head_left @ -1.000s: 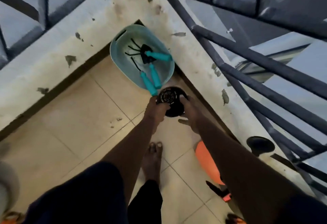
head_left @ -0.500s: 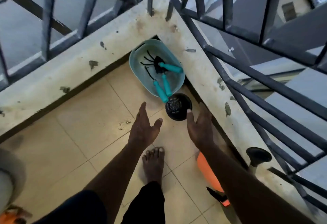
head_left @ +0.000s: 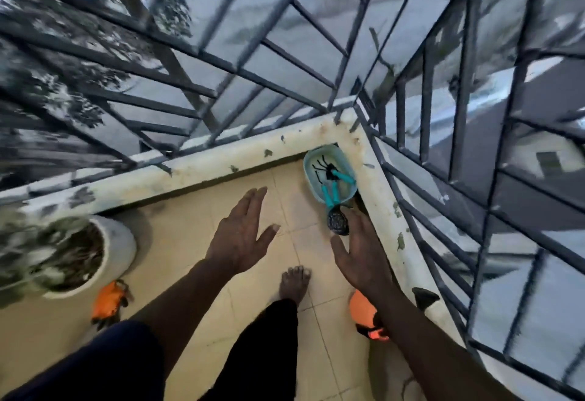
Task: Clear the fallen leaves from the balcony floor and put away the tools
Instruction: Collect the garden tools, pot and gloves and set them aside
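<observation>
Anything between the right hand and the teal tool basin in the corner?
Yes. A black round object sits at the near end of the teal basin, in line with the right hand. The hand overlaps it in this view; contact unclear.

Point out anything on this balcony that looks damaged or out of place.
The ledge is stained, with paint flaked off in patches. In the corner, two teal tool handles reach past the rim of the teal tub, and a black round object sits on the floor outside it.
</observation>
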`<state>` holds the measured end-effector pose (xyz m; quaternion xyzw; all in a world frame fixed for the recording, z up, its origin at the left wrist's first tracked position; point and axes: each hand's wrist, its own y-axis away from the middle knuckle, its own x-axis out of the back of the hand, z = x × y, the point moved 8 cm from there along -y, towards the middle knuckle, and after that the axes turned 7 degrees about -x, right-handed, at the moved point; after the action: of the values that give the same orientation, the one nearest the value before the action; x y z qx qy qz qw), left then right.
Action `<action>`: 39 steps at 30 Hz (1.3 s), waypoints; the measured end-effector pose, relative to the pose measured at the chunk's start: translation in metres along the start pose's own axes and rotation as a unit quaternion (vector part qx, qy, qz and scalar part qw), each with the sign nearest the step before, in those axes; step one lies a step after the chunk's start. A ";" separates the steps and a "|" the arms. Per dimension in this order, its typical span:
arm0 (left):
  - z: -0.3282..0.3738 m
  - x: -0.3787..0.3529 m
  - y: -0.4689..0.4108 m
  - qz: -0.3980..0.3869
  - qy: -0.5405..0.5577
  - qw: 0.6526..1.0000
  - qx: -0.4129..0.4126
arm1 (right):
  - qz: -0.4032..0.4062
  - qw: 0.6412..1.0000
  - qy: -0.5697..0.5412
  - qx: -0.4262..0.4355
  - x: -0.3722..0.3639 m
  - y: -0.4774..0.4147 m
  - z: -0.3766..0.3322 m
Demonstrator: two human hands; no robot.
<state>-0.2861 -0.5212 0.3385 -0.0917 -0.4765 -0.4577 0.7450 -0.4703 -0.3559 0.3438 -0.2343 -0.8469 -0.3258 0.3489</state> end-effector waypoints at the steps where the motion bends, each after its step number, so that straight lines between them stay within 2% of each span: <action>1: 0.002 0.017 0.022 0.011 0.002 1.000 0.013 | 0.000 1.000 0.003 0.009 0.009 0.016 -0.014; 7: 0.016 0.096 0.211 0.068 0.060 0.991 0.094 | -0.002 0.998 -0.018 0.055 0.030 0.166 -0.110; 14: -0.031 0.134 0.422 0.169 0.109 0.960 0.197 | -0.129 0.977 -0.016 0.170 -0.046 0.317 -0.218; 21: -0.101 0.147 0.585 0.253 0.148 0.912 0.287 | -0.244 0.940 0.042 0.233 -0.133 0.416 -0.298; 27: -0.170 0.131 0.724 0.263 0.185 0.876 0.360 | -0.290 0.914 0.092 0.268 -0.229 0.496 -0.360; 32: -0.217 0.106 0.827 0.249 0.219 0.856 0.396 | -0.321 0.905 0.131 0.244 -0.311 0.562 -0.384; 39: -0.279 0.067 0.910 0.232 0.260 0.824 0.447 | -0.387 0.856 0.232 0.251 -0.392 0.623 -0.392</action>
<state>0.5972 -0.2073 0.5171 0.2658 -0.3822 -0.0146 0.8849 0.3443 -0.2805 0.5080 0.2901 -0.8166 -0.2557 0.4285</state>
